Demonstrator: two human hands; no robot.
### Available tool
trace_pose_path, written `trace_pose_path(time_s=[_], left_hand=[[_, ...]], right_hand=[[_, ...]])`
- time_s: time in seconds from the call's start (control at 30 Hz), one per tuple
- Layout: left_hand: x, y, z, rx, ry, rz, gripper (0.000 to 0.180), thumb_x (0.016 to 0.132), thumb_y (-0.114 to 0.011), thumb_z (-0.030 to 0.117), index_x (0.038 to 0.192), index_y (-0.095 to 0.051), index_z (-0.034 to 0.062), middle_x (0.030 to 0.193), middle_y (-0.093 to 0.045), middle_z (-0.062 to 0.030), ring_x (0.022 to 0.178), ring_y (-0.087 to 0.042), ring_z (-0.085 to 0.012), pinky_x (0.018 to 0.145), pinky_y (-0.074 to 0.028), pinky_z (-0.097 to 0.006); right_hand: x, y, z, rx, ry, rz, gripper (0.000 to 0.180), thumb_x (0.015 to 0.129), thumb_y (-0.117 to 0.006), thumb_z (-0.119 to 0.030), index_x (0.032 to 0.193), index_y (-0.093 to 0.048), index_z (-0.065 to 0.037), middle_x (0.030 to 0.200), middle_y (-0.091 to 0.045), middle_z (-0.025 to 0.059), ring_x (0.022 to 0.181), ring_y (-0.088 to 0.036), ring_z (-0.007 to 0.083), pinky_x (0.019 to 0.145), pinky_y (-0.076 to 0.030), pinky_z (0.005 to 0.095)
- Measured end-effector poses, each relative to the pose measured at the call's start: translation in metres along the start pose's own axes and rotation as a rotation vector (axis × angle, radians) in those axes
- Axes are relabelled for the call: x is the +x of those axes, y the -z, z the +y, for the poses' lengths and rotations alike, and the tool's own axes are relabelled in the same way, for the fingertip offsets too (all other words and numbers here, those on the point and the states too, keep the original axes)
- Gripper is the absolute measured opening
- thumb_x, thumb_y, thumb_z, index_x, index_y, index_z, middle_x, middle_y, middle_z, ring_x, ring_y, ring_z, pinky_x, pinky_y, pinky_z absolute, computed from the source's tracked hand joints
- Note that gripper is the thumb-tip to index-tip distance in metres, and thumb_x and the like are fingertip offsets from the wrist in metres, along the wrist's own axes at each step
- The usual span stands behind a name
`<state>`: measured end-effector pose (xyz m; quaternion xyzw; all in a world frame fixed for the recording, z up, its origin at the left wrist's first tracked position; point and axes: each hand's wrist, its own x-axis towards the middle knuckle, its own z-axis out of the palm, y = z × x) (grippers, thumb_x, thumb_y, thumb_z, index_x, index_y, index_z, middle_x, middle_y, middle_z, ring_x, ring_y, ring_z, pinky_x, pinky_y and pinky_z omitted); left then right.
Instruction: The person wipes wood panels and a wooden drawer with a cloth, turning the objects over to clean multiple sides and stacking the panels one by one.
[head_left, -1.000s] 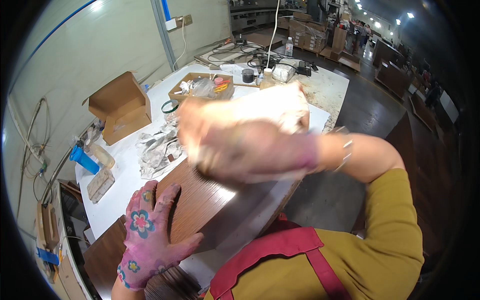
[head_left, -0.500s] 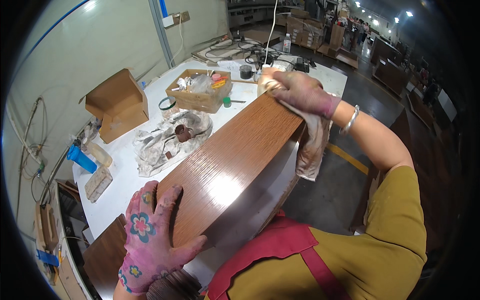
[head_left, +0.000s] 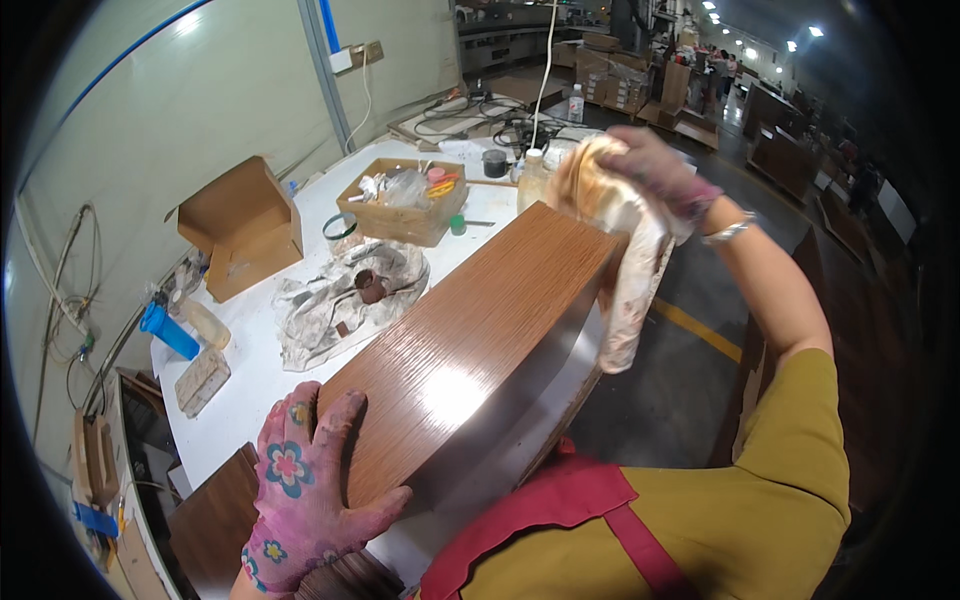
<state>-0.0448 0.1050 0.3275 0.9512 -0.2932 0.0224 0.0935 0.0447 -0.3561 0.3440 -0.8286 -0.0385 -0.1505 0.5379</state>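
A long brown wood-grain board [head_left: 480,330] lies slantwise over the white table, its near end toward me. My left hand [head_left: 310,480], in a pink flowered glove, grips that near end, fingers along the left edge and thumb at the lower corner. Just past the far end, my right hand [head_left: 660,172], gloved and blurred by motion, clutches a stained whitish rag [head_left: 625,300]. The rag hangs down beside the board's far right corner. To the left of the board, a crumpled spotted cloth [head_left: 310,315] carries a small brown cup-like piece [head_left: 370,287].
On the white table [head_left: 215,445] stand an open cardboard box [head_left: 245,235], a carton of odds and ends [head_left: 400,220], a black jar [head_left: 495,163] and a blue bottle [head_left: 168,330]. A pale block [head_left: 202,382] sits near the left edge. Cables [head_left: 520,130] tangle at the back.
My right hand has lifted off the board's far end and moved right with the rag. My left hand keeps its hold. The view has shifted slightly.
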Motion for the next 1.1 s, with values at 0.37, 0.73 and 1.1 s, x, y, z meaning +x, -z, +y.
trace_pose_path(time_s=[0.37,0.73,1.1], left_hand=[[0.006,-0.008,-0.014,-0.125,0.019,0.081,0.082,0.062,-0.081,0.043,0.128,-0.047,0.0075,0.133,-0.043,-0.0242,0.128,-0.038,-0.0415,0.109,-0.029,-0.049],[-0.002,-0.005,-0.002,-0.084,0.026,0.106,0.081,0.057,-0.083,0.038,0.124,-0.049,0.0078,0.135,-0.043,-0.0243,0.128,-0.040,-0.0401,0.107,-0.032,-0.046],[-0.008,-0.008,-0.005,-0.139,-0.010,0.091,0.076,0.065,-0.078,0.046,0.125,-0.047,0.0101,0.135,-0.039,-0.0276,0.128,-0.038,-0.0421,0.109,-0.027,-0.051]], right_hand=[[-0.044,-0.188,-0.079,-0.427,0.533,-0.631,0.020,0.083,-0.059,-0.017,0.100,-0.061,-0.007,0.087,-0.063,0.0146,0.085,-0.063,0.0283,0.077,-0.048,0.0386],[-0.036,-0.158,-0.068,-0.485,0.547,-0.503,0.040,0.079,-0.065,-0.017,0.118,-0.062,-0.018,0.104,-0.067,0.0117,0.096,-0.065,0.0270,0.085,-0.049,0.0367],[-0.031,-0.147,-0.066,-0.700,0.616,-0.593,0.053,0.082,-0.061,-0.009,0.134,-0.053,-0.014,0.131,-0.057,0.0144,0.119,-0.056,0.0268,0.107,-0.038,0.0351]])
